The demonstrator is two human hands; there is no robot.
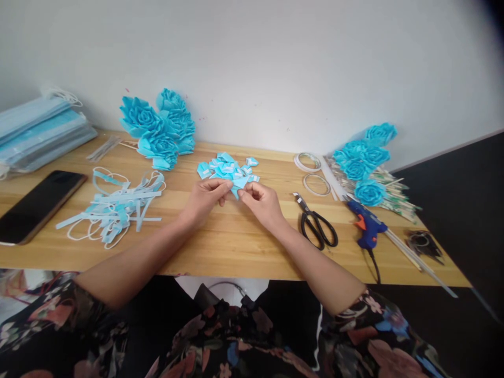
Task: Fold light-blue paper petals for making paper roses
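My left hand (205, 200) and my right hand (262, 202) meet over the wooden table (236, 247), both pinching one small light-blue folded piece (238, 185) between their fingertips. Just behind them lies a heap of several similar blue folded pieces (227, 167). Both hands have curled, closed fingers around the piece.
Black scissors (317, 224) and a blue glue gun (367, 224) lie right of my hands, with tape rolls (312, 170) and blue paper roses on sticks (364, 163) beyond. To the left are cut mask strips (116, 207), a phone (37, 205), stacked masks (39, 131) and more roses (159, 128).
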